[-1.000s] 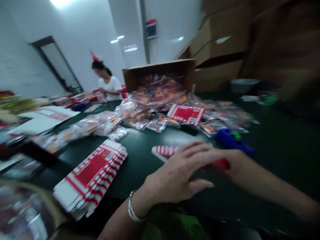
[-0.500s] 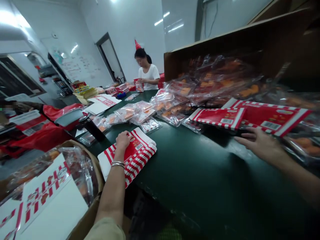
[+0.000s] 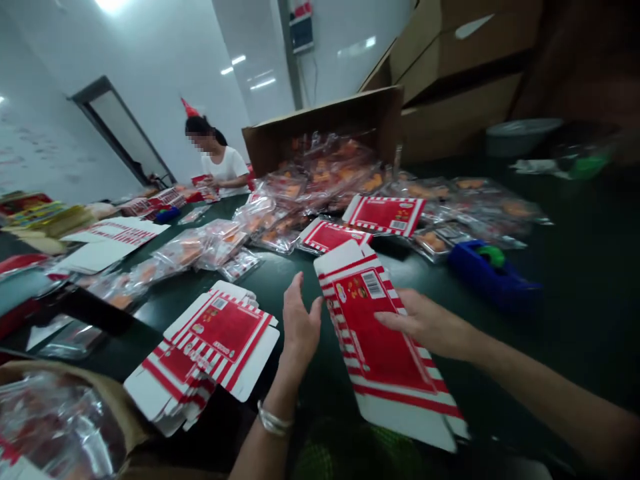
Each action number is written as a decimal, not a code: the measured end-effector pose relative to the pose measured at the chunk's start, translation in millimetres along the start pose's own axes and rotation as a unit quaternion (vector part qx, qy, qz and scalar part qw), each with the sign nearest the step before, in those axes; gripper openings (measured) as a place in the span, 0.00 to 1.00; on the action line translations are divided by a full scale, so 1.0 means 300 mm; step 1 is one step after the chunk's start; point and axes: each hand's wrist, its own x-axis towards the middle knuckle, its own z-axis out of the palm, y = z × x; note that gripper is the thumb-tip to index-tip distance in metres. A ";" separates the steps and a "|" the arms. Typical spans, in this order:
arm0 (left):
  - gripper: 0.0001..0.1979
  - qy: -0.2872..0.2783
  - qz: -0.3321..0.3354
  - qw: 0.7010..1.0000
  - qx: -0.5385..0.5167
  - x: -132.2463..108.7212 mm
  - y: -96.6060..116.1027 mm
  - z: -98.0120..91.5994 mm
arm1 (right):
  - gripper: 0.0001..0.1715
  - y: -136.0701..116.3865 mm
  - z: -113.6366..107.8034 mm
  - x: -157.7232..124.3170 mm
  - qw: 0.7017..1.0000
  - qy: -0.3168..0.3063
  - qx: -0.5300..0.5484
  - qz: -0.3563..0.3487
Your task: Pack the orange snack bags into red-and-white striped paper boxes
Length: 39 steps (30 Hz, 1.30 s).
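Note:
A flat red-and-white striped carton [image 3: 385, 340] is held up over the dark green table [image 3: 565, 313] between my two hands. My left hand [image 3: 299, 323] rests against its left edge, fingers straight and together, thumb touching the carton. On the right side my right hand [image 3: 425, 323] grips it, fingers laid across its red face. A stack of the same flat cartons [image 3: 205, 353] lies on the table just left of my left hand.
A tipped cardboard box [image 3: 325, 130] spills several clear packets of orange items [image 3: 320, 180] across the table. Two flat cartons [image 3: 385, 215] lie on them. A blue tape dispenser [image 3: 493, 280] sits at right. A person in white [image 3: 220, 167] works at the far end. More brown boxes [image 3: 450, 80] stand behind.
My left hand has left the carton stack and come to the carton's left edge. My right hand has drawn back from the packets and now holds one flat carton up.

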 end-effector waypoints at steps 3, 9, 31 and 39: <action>0.33 -0.093 0.061 0.994 -0.002 -0.091 0.016 0.034 | 0.15 -0.035 -0.054 -0.072 0.990 -0.091 -0.105 0.005; 0.18 -0.358 -0.129 0.898 -0.222 -0.054 0.025 0.007 | 0.16 -0.055 -0.104 -0.081 0.969 -0.135 -0.199 0.049; 0.39 -0.209 -0.294 0.839 -0.408 -0.261 0.007 0.177 | 0.41 0.178 -0.040 -0.175 0.941 0.156 0.226 0.197; 0.29 -0.244 -0.297 0.855 -0.348 -0.213 0.034 0.149 | 0.33 0.175 -0.053 -0.224 0.925 0.063 0.344 0.150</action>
